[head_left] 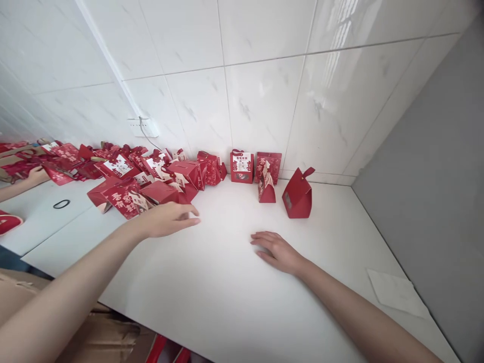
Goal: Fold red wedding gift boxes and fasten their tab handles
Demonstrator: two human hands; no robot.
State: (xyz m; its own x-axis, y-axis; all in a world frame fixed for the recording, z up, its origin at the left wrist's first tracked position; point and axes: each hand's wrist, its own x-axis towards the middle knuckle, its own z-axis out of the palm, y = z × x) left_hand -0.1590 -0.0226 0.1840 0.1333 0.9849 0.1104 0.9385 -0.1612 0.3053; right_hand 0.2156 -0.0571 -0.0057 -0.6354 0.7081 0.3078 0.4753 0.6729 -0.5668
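My left hand (170, 219) reaches out over the white table (227, 292), fingers stretched flat and empty, just in front of a pile of red gift boxes (151, 176). My right hand (276, 251) lies palm down on the table with its fingers spread, holding nothing. Beyond it stand three red boxes: a house-shaped one (298, 194), a narrow one (266, 186) and an upright one with a white label (242, 166). A flat red box (269, 164) leans on the tiled wall.
Another person's hand (36, 175) works among red boxes at the far left. A black ring (61, 204) lies on the table there. A white paper sheet (397, 292) lies at the right near a grey panel. Cardboard (106, 338) sits below the table's front edge.
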